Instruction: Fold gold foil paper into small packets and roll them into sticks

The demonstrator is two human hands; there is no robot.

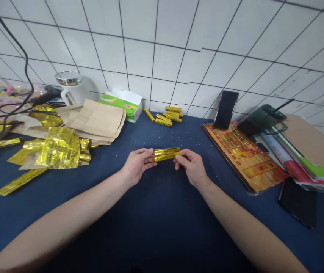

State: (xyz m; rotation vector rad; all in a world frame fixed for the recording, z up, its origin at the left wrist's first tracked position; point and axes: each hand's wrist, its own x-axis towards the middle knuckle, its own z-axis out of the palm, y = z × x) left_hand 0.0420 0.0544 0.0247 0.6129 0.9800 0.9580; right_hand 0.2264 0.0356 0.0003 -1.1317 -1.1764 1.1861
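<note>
Both my hands hold a folded strip of gold foil paper (166,154) level above the dark blue table (162,212). My left hand (138,163) pinches its left end with closed fingers. My right hand (191,166) pinches the right end the same way. Several finished gold foil bars (166,115) lie in a small heap at the back by the tiled wall. To the left sits a loose pile of crumpled gold foil sheets (58,148), with a long gold strip (22,181) in front of it.
Brown paper sheets (96,120), a green tissue box (122,104) and a white kettle (73,89) stand at the back left, with black cables (22,94). On the right lie a stack of printed gold paper (245,157), a propped phone (226,109), folders (306,151) and a dark phone (298,203).
</note>
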